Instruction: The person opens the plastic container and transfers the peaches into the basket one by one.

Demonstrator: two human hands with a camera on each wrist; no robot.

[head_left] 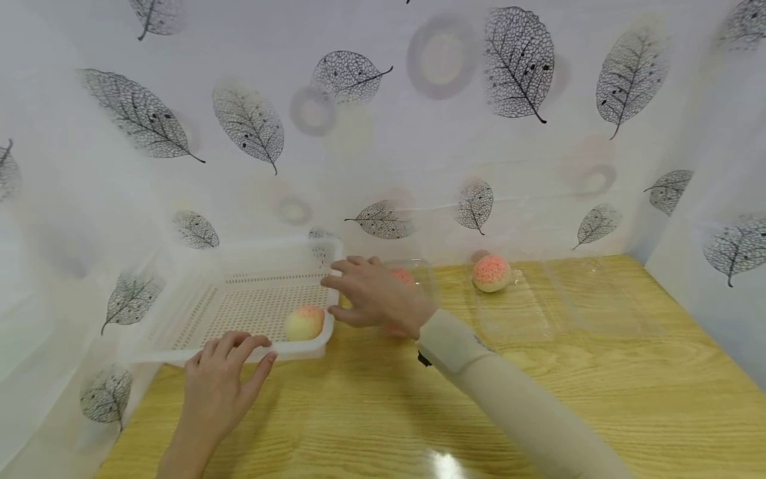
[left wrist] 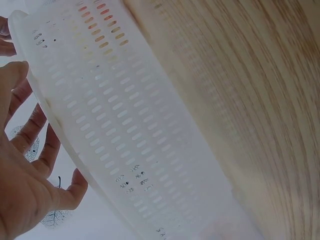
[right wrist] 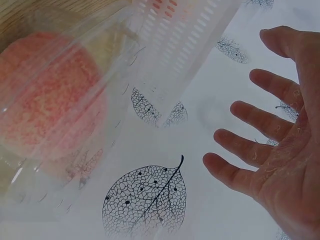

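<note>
A white perforated plastic basket stands at the left of the table, with one round cream-and-pink peach-like fruit in its front right corner. My left hand is at the basket's front rim, fingers loosely bent over it. Above the right rim is my right hand; in the right wrist view its fingers are spread and hold nothing. Beneath and beside that hand, partly hidden, a clear plastic box contains pink fruit. The right wrist view shows a pink speckled fruit behind clear plastic.
Farther right, another pink-and-cream fruit sits at the back of a clear box. A further clear box lies beside it. A leaf-print curtain hangs behind the wooden table.
</note>
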